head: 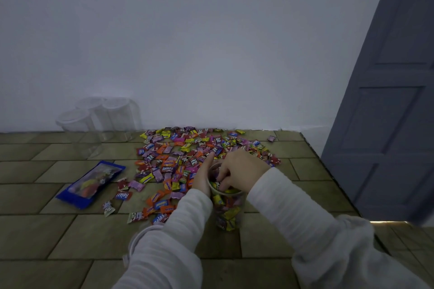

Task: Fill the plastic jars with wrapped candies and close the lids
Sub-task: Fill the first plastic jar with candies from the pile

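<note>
Head view shows us the right hand [239,171] bent over the mouth of a clear plastic jar [227,209], its fingers curled down inside the opening among the sweets (whether they pinch a particular candy we cannot tell). Our left hand [203,178] lies flat against the jar's left side, fingers straight and together, pointing away from us and steadying the wall. Both arms wear pale ribbed sleeves [173,230].

We take the jar as our landmark. It stands upright on the tile-patterned surface [58,230], has no lid on it, and is packed nearly to the rim with yellow, pink and purple wrapped pieces. Just beyond it and to its left spreads a wide heap of wrapped candies [187,152], some touching the left hand; several wrappers read "Relaxa" and "mentos". Farther left of the jar lies a blue candy bag [90,184], flat, with a clear window. Well beyond that, far left and back against the white wall [211,42], three empty clear jars with lids [98,115] stand close together. To the jar's right rises a grey-blue panelled door [387,112].
</note>
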{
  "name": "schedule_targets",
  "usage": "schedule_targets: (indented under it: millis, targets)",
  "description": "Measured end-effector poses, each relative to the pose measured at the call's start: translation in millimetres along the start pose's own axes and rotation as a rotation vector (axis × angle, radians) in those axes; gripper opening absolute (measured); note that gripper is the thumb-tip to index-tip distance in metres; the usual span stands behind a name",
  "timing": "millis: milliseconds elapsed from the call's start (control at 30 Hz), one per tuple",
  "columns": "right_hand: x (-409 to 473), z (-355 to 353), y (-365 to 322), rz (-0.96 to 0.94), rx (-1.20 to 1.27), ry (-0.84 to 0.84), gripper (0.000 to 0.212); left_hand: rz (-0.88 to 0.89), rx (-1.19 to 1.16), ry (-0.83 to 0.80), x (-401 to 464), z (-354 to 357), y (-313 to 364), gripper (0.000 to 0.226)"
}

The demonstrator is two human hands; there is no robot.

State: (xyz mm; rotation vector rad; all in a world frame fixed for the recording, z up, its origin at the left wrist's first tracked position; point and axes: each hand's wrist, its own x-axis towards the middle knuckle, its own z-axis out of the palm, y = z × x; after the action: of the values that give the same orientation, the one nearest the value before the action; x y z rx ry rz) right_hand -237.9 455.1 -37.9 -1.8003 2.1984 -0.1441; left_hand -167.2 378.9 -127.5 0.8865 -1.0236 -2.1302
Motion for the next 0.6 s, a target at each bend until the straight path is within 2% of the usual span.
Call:
schedule_targets:
  millis: [200,367,467,600]
  targets:
    - [5,5,2,0.002,0.017,-0.001,0.024,0.015,0.017,-0.013,1,0,1,0.042]
    - [1,4,8,-0.075,0.049,0.021,0.03,0.028,0.067,-0.074,6,-5,0,0.037]
    - [1,1,15,-0.132,0.085,0.108,0.031,0.004,0.06,-0.163,11,-8,3,0.046]
    - [8,-13,34,-0.129,0.224,0.298,0.017,0.01,0.134,-0.269,22,-4,15,0.052]
